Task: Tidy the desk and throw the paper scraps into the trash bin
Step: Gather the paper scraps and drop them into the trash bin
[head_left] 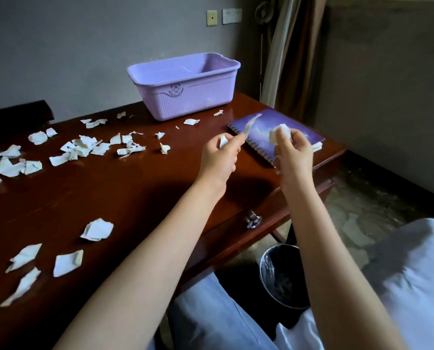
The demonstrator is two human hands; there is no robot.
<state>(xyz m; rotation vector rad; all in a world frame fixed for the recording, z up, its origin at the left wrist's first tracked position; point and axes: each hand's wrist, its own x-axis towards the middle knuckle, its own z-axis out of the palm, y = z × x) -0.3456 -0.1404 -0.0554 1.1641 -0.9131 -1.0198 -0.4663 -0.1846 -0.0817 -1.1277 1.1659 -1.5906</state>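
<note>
1. Far L: paper scraps [82,147] lie loose over the L half of the dark wood desk [135,193]. Most sit in a mid-depth band; a smaller group [68,262] is near the front edge.
2. Centre, back of desk: lilac plastic basket [185,97], upright, ribbed wall. A few small scraps lie just in front of it.
3. Left hand [218,157]: raised above desk, fingers curled. Thumb + fingertips pinch a long torn strip [251,125] that sticks up. More white paper shows inside the curled fingers.
4. Drawer knob [253,221] on desk front, below the hands.
5. Purple spiral notebook [269,117]: flat, closed, R end of desk, behind both hands. One scrap [317,147] at its R edge.
6. Right hand [295,150]: raised just beside left hand, not touching it. Fingers curled round a crumpled wad [278,133], which pokes out at top.
7. Trash bin [264,274]: on floor, below desk front, by person's knees. Clear liner; contents too dim to tell.
</note>
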